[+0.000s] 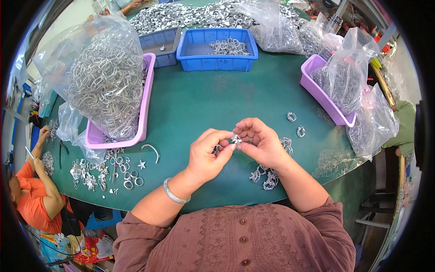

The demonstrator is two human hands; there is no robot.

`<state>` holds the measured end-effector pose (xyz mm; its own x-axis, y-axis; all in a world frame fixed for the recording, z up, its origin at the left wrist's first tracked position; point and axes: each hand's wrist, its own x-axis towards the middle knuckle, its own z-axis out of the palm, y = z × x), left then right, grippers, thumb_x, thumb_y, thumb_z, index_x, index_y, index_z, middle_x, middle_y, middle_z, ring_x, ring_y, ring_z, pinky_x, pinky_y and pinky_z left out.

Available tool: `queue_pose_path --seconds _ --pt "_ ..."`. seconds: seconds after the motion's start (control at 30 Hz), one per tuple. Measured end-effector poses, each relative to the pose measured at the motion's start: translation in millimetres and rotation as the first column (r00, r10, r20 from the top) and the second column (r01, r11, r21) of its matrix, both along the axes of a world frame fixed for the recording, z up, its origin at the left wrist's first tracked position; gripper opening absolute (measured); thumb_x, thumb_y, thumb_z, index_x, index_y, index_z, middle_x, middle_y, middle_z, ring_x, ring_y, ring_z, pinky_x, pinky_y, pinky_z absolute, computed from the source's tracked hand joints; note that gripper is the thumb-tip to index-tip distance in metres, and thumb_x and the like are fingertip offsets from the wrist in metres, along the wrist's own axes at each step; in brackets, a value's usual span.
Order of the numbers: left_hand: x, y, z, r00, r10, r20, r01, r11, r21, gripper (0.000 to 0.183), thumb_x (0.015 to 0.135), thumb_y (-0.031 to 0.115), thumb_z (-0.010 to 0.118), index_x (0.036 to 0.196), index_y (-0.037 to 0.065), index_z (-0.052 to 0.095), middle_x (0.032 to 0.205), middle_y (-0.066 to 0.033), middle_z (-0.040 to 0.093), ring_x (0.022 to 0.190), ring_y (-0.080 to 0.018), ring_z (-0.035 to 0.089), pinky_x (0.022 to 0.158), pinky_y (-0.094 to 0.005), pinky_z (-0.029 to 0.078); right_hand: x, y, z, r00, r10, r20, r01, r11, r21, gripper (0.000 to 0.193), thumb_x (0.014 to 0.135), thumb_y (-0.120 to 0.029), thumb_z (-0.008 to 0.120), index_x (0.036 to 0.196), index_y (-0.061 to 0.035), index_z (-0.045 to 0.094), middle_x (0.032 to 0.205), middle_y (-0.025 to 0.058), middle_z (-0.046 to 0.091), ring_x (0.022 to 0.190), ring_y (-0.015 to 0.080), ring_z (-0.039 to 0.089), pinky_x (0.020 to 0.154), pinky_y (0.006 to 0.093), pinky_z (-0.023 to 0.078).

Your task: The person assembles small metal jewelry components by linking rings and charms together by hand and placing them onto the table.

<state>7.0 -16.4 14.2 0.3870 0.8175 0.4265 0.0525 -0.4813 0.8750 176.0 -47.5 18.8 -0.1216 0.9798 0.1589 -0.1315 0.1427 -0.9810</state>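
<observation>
Between my two hands is a small silver star-shaped metal piece (236, 138). The thumb and index finger of my left hand (206, 154) pinch it, and another bit of silver metal shows inside that hand's curled fingers. My right hand (263, 143) holds the piece from the other side with its thumb and bent fingers. Below my right wrist lies a cluster of silver ring-like parts (270, 179), partly hidden by the arm. Two separate ring-like pieces (301, 131) rest farther right. To the left are loose plain rings (128, 184) and a small star (142, 164).
A pink basket (148, 99) with a bulging bag of rings (102, 86) stands left. Blue (217, 65) and grey (158, 43) trays sit at the back, before a heap of metal parts (181, 17). Another pink basket (326, 99) is right. A person in orange (38, 199) works at left.
</observation>
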Motion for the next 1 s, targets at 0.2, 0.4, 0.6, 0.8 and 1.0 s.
queue_pose_path --seconds 0.2,0.4,0.6,0.8,1.0 --pt "0.7 -0.1 -1.6 1.000 -0.008 -0.004 0.008 0.999 0.046 0.025 0.071 -0.004 0.066 0.094 0.002 0.060 0.077 -0.0044 0.056 0.066 -0.0102 0.054 0.058 -0.0221 0.045 2.9 2.7 -5.6 0.992 0.011 0.127 -0.025 0.993 0.115 0.034 0.075 0.011 0.057 0.108 0.0039 0.053 0.103 0.0091 0.052 0.093 0.0171 0.057 0.080 0.0276 0.049" --pt "1.6 -0.7 -0.5 1.000 -0.019 0.016 0.018 0.997 0.073 0.024 0.071 -0.005 0.066 0.093 0.001 0.059 0.076 -0.0049 0.056 0.066 -0.0112 0.055 0.058 -0.0229 0.045 3.2 3.3 -5.4 0.988 0.003 0.157 -0.030 0.985 0.170 0.031 0.075 0.010 0.058 0.105 0.0024 0.055 0.102 0.0093 0.052 0.091 0.0173 0.058 0.078 0.0276 0.050" --pt "0.9 -0.1 -0.9 0.999 -0.034 0.000 0.033 0.993 0.118 0.025 0.072 -0.004 0.065 0.096 0.003 0.060 0.080 -0.0051 0.057 0.062 -0.0100 0.056 0.054 -0.0219 0.046 4.1 2.8 -3.5 0.979 -0.012 0.204 -0.029 0.980 0.197 0.030 0.075 0.010 0.058 0.104 0.0018 0.055 0.103 0.0094 0.052 0.090 0.0168 0.058 0.077 0.0270 0.050" --pt "0.6 -1.4 -0.9 0.999 -0.046 0.000 0.046 0.997 0.066 0.025 0.072 -0.004 0.065 0.095 0.001 0.059 0.078 -0.0051 0.058 0.067 -0.0109 0.055 0.058 -0.0227 0.045 3.8 1.2 -3.5 0.979 -0.014 0.205 -0.016 0.990 0.142 0.029 0.075 0.007 0.059 0.103 0.0007 0.056 0.099 0.0091 0.057 0.086 0.0152 0.059 0.076 0.0273 0.050" --pt "0.8 -1.4 0.7 0.999 -0.053 0.001 0.053 0.996 0.065 0.025 0.072 -0.004 0.064 0.096 0.002 0.060 0.078 -0.0045 0.057 0.065 -0.0100 0.054 0.057 -0.0221 0.044 4.1 1.2 -3.8 0.971 -0.030 0.237 -0.006 0.989 0.148 0.029 0.074 0.005 0.060 0.102 0.0003 0.056 0.096 0.0075 0.058 0.083 0.0144 0.059 0.074 0.0273 0.049"
